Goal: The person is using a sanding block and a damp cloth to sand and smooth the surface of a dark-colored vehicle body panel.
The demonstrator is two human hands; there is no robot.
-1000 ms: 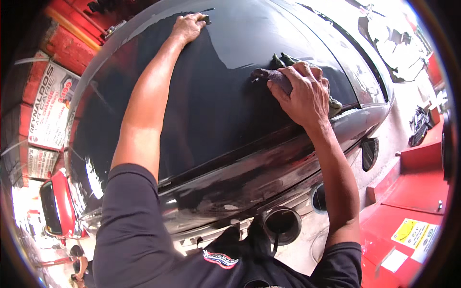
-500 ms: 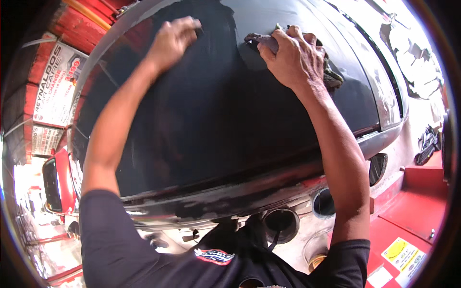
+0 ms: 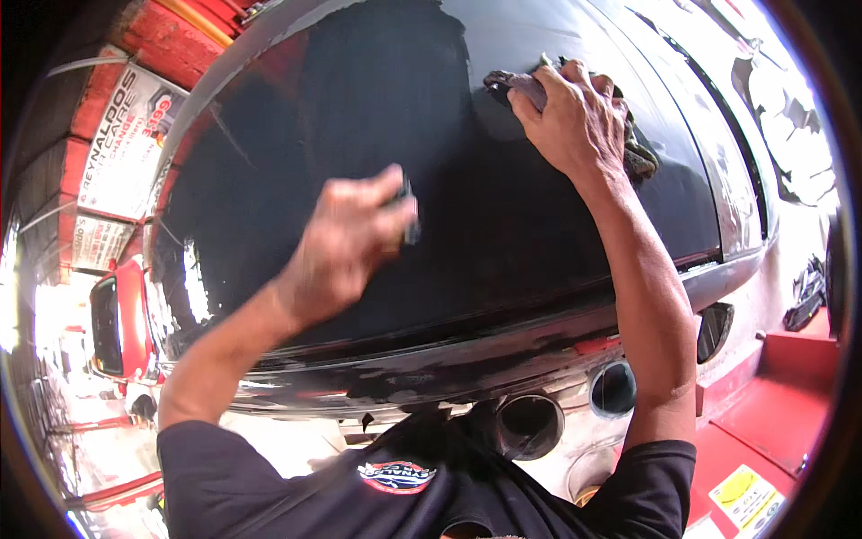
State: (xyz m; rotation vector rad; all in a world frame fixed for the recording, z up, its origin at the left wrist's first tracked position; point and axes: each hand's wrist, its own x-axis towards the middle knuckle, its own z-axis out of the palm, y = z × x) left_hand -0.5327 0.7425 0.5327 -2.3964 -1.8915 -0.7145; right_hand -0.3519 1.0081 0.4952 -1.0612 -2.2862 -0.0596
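A wide dark car body panel [image 3: 503, 216] curves in front of me, deep black over much of it and paler grey on the right. My left hand [image 3: 346, 234], blurred by motion, is above the panel's left-middle part with its fingers closed on a small, thin, dark pad-like piece [image 3: 411, 214]; its exact kind is unclear. Farther off on the right, my right hand [image 3: 579, 121] presses a crumpled grey cloth [image 3: 639, 154] against the panel, fingers bent over it. The cloth's middle is hidden under the palm.
Below the panel's near edge are two buckets [image 3: 530, 427], [image 3: 613, 389] on the floor. A red metal surface [image 3: 772, 409] with a yellow label is at the lower right. A red vehicle part with a dark mirror [image 3: 106, 323] and wall signs [image 3: 130, 139] appear on the left.
My left hand has swept nearer to me and slightly right across the panel with the dark piece. The right hand stays on the cloth; the whole view has shifted a little.
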